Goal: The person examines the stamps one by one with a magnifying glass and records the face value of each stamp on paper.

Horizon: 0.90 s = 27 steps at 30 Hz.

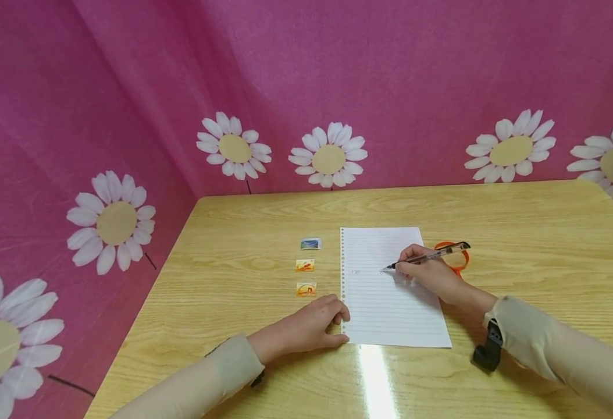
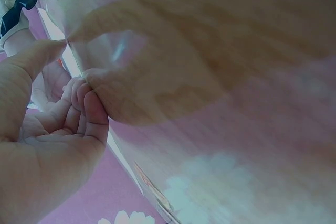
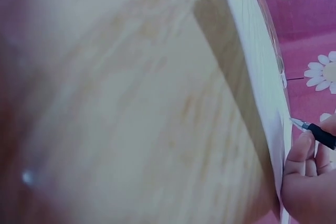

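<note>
A sheet of lined paper [image 1: 390, 314] with holes down its left edge lies on the table. My right hand [image 1: 429, 273] pinches a pen [image 1: 442, 251], its tip touching the paper beside small handwriting that looks like "120". In the right wrist view the pen [image 3: 319, 134] shows a silver tip and black grip. At the paper's lower left edge rests my left hand [image 1: 317, 323], fingers loosely bent and touching the sheet. The left wrist view shows this hand [image 2: 58, 124] with its thumb apart from the bent fingers.
Left of the paper, three small picture cards stand in a column: a blue-green one [image 1: 310, 244], a yellow one [image 1: 305, 265] and another yellow one [image 1: 306, 289]. Orange loops [image 1: 460, 269], perhaps scissor handles, show partly behind my right hand. A pink flowered curtain [image 1: 390, 87] borders the wooden table [image 1: 233, 256].
</note>
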### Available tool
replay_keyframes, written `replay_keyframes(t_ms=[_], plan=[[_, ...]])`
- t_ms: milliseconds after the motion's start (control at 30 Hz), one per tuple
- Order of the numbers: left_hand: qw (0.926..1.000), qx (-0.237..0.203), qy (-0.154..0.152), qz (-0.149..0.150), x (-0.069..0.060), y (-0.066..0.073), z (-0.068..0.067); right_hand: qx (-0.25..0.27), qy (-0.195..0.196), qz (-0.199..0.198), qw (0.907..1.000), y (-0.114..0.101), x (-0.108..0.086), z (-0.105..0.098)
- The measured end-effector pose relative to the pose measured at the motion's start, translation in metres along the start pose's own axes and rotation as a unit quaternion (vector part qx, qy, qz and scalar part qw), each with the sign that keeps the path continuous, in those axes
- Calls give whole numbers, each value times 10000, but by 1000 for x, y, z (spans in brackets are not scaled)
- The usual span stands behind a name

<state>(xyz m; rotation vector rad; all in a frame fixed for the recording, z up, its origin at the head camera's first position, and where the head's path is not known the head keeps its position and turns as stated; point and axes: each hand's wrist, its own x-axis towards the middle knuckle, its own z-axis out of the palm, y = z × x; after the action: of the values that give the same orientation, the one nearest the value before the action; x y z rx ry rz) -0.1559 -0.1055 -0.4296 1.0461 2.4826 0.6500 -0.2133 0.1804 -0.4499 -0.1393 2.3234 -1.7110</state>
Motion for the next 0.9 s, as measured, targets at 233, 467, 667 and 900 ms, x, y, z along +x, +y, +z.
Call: replay_keyframes(t_ms=[233, 467, 667, 900], plan=[[10000, -18, -49, -41, 0, 0, 0, -164, 3, 68, 9998, 2, 0, -3], [10000, -1, -39, -42, 0, 0, 1, -22, -138, -69, 9999, 3, 0, -3], [10000, -9, -46, -69, 1, 0, 1, 29, -224, -74, 9997, 3, -1, -3], [9999, -31, -71, -140, 1, 0, 1, 47, -301, -180, 9994, 3, -1, -3]])
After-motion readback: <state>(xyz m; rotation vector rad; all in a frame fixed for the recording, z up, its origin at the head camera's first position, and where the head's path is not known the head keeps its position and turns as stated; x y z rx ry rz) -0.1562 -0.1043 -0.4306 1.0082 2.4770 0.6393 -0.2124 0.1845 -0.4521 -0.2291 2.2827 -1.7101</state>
